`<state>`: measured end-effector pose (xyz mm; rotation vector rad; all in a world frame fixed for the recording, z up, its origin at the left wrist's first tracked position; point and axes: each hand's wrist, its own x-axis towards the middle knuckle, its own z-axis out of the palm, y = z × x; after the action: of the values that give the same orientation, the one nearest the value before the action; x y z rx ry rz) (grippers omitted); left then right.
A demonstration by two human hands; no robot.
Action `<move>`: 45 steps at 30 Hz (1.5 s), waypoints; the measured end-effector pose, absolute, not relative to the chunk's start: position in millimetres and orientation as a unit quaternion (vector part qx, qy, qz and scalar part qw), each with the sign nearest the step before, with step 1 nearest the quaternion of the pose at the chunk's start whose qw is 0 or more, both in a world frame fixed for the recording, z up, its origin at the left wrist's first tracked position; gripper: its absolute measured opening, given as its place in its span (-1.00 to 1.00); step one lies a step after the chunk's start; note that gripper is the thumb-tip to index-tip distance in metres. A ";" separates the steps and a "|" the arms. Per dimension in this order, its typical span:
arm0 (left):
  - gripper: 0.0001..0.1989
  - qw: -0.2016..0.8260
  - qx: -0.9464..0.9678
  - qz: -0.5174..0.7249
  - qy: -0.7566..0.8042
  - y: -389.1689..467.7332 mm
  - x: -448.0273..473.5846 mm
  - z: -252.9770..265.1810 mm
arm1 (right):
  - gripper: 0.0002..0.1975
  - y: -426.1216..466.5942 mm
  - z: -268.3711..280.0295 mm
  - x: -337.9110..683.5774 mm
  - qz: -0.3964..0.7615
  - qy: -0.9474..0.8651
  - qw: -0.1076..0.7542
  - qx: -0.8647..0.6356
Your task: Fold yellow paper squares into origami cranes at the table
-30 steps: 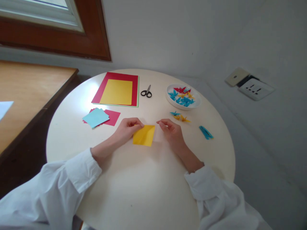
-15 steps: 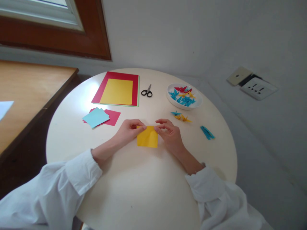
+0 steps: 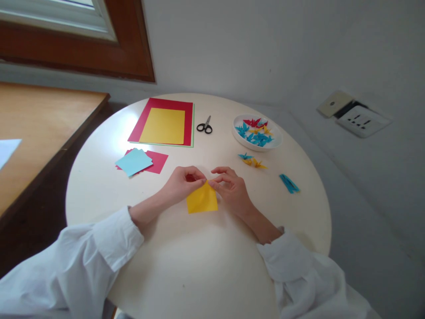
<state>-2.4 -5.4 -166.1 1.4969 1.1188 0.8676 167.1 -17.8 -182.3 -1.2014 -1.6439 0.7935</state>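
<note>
A small yellow square of paper (image 3: 202,200) hangs between my two hands over the middle of the round white table (image 3: 199,266). My left hand (image 3: 184,182) pinches its upper edge between thumb and fingers. Close beside it, my right hand (image 3: 232,189) is closed on the same edge near the top corner, and the two thumbs almost meet. The paper is slightly creased, with its lower edge facing me. Part of the top edge is hidden behind the fingers.
Beyond my hands lie cut paper squares (image 3: 134,162), larger coloured sheets (image 3: 162,126) and black-handled scissors (image 3: 204,127). A white dish (image 3: 244,144) holds several folded paper cranes. Loose cranes (image 3: 259,164) and blue paper strips (image 3: 289,184) lie to the right.
My thumbs have come closer together at the paper's top edge. The paper has turned a little and sits slightly lower, its lower edge now slanted.
</note>
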 end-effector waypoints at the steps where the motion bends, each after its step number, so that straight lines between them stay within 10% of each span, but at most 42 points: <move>1: -0.84 0.514 0.622 0.358 0.469 -5.3 -2.6 -166.6 | -0.89 -18.0 -181.9 167.1 0.323 -0.668 0.459 -0.489; 45: -0.85 0.538 0.489 0.455 0.513 5.3 -9.7 -166.3 | -0.75 0.4 -186.2 191.4 0.297 -0.517 0.590 -0.544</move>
<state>-9.7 5.3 -166.3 1.1637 1.2213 1.0827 191.4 0.4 -186.2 -1.2654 -1.2045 0.6913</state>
